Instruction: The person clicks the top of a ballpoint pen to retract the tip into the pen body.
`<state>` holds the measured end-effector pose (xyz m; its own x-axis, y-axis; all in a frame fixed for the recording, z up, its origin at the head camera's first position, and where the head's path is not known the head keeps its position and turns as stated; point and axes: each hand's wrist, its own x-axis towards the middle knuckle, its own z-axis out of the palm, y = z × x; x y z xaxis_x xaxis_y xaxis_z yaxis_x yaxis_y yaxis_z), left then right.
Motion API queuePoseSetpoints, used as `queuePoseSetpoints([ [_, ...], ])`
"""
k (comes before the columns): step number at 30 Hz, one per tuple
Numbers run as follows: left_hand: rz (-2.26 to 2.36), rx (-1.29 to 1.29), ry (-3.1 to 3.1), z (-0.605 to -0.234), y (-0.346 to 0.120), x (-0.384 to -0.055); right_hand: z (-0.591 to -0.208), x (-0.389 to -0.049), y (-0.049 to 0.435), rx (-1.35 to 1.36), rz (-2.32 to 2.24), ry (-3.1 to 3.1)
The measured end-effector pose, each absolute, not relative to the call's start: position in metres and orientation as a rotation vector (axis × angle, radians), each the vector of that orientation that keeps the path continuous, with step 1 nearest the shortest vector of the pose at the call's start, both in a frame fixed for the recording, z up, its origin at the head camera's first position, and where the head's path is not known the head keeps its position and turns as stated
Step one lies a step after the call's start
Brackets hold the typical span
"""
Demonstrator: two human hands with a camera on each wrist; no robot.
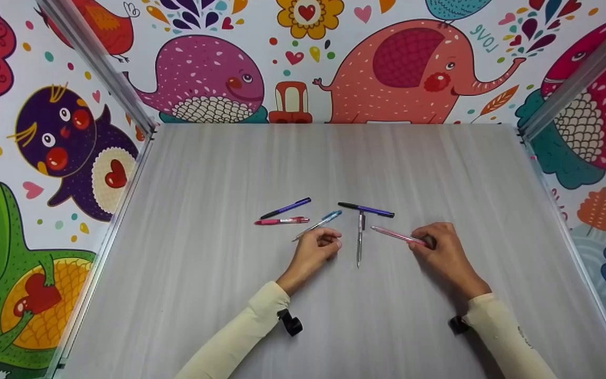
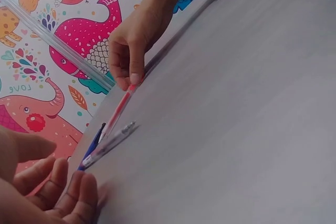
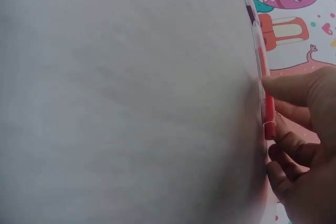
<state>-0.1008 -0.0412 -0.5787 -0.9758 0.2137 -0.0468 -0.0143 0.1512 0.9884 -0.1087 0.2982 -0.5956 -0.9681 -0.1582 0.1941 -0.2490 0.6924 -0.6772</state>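
While a clear-barrelled pen (image 1: pixel 360 242) lay on the counter (image 1: pixel 219 305) with its narrow tip toward the near side, the right hand (image 1: pixel 445 255), to the right of it, pinched a pink pen (image 1: pixel 393 233) between thumb and finger, the other fingers bent. The pink pen slanted across so that its free end stopped just beside the clear-barrelled pen, on its right; whether that end touched the counter could not be told. Left of the clear-barrelled pen hung the left hand (image 1: pixel 320 247), its fingers loosely bent around nothing. Just beyond its knuckles lay a light-blue pen (image 1: pixel 319 225), slanting, left of the clear-barrelled pen; it was unclear whether the hand touched it. Farther left of the clear-barrelled pen lay a red pen (image 1: pixel 282 221) and a blue-and-black pen (image 1: pixel 286 208), close to each other. Across the far end of the clear-barrelled pen lay a dark blue pen (image 1: pixel 374 211), the two making a rough T, though contact between them was hard to judge. Well beyond the clear-barrelled pen stood a printed wall with a coral elephant (image 1: pixel 408 73).
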Motion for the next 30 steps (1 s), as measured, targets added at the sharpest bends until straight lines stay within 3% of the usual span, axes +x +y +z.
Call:
queuePoseSetpoints([
  [13, 1.877, 0.277, 2.455, -0.577, -0.018, -0.094, -0.585, -0.120, 0.269, 0.467, 1.132, -2.654],
  [30, 1.468, 0.323, 2.874, -0.583, 0.012, -0.086, -0.582, -0.136, 0.234, 0.527, 1.117, -2.654],
])
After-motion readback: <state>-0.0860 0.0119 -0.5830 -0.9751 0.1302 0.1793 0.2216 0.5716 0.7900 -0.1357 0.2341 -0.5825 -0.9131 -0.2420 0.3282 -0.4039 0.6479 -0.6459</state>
